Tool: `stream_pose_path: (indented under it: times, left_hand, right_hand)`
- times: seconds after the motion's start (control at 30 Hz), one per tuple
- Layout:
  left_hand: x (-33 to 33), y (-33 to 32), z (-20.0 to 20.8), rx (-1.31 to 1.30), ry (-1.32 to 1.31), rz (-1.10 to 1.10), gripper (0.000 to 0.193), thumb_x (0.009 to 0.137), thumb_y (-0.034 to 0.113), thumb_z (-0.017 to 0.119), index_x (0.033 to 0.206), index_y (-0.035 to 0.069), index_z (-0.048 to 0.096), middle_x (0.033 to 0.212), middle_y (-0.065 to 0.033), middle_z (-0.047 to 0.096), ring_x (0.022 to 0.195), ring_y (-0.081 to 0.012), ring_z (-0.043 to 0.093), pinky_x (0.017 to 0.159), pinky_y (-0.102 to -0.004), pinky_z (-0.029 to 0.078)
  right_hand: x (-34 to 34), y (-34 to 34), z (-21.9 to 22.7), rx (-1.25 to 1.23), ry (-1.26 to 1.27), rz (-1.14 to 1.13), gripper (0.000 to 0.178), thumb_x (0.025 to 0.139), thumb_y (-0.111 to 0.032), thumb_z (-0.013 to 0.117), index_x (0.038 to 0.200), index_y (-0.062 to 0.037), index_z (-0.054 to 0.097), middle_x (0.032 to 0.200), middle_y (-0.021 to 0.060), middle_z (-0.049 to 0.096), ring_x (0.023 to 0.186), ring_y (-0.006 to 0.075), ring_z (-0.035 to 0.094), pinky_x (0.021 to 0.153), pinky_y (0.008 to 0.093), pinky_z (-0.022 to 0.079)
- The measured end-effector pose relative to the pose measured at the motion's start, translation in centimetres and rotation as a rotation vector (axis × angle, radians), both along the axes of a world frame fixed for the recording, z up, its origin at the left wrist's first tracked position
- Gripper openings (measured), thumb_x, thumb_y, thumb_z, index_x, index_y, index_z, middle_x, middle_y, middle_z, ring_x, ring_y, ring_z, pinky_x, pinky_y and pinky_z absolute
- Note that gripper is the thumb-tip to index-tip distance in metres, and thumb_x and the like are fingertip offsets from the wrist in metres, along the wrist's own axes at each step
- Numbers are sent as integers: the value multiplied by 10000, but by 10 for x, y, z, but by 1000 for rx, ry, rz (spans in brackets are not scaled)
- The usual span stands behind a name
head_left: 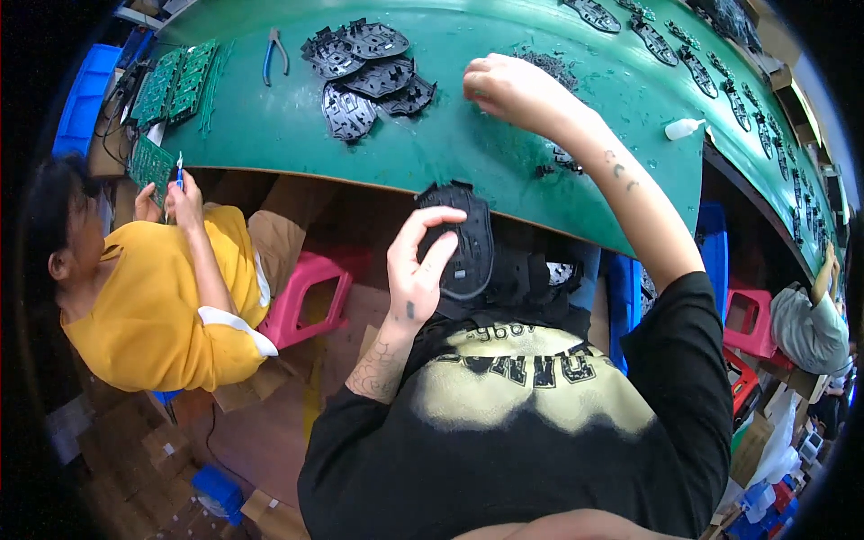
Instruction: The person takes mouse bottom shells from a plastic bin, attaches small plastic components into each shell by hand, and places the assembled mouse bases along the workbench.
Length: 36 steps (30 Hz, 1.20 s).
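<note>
A black oval plastic housing [470, 256] is in my left hand [418, 261], above my lap at the table's front edge. Thumb and index finger curve over its face, and the other fingers are hidden. Out over the table is my right hand [515, 88], its fingers curled together; whatever they may hold cannot be made out. Right behind it lies a heap of small black parts [551, 65]. To its left, several similar black housings [369, 72] are stacked loosely. More small black parts [562, 157] lie below my right forearm.
Pliers [274, 58] and green circuit boards [180, 83] lie on the green table [270, 135] at left. A white bottle [684, 129] lies at right. Rows of black housings [697, 72] line the far bench. A person in yellow [171, 297] works at my left; another sits far right.
</note>
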<state>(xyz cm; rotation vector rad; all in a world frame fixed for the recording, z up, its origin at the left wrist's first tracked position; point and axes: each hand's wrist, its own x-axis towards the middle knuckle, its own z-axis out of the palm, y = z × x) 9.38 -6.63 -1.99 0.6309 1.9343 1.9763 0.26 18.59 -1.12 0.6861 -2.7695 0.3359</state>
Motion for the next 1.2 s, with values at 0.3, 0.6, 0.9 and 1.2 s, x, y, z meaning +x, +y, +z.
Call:
stream_pose_path:
  times: [0.3, 0.6, 0.9, 1.2]
  left_hand:
    - [-11, 26, 14, -1, 91, 114, 169, 853, 39, 510, 1003, -13, 571, 944, -28, 575, 809, -65, 494, 749, -193, 383]
    - [-4, 51, 26, -3, 134, 5, 163, 865, 28, 498, 1010, -6, 565, 813, 15, 547, 587, -7, 398, 524, -181, 324]
    - [7, 62, 35, 0, 258, -20, 147, 855, 14, 503, 986, -3, 567, 838, -22, 570, 645, -43, 469, 594, -197, 385]
    - [13, 66, 37, -38, 335, -34, 125, 839, 2, 514, 948, -18, 573, 894, -93, 602, 798, -161, 584, 731, -254, 444]
  right_hand:
    - [128, -28, 35, -1430, -603, -277, 159, 831, -56, 618, 964, 30, 637, 869, 101, 670, 784, 145, 649, 698, 243, 521]
    - [185, -50, 29, -1642, -298, -364, 142, 774, 115, 587, 904, 59, 603, 828, 178, 647, 779, 254, 667, 722, 344, 564]
    - [194, -50, 24, -1288, -129, -385, 138, 717, 42, 675, 833, -31, 694, 860, 43, 606, 817, 120, 581, 680, 224, 478]
    - [201, -48, 18, -1315, -177, -411, 157, 727, 67, 667, 856, -22, 682, 904, 35, 544, 810, 83, 560, 653, 186, 487]
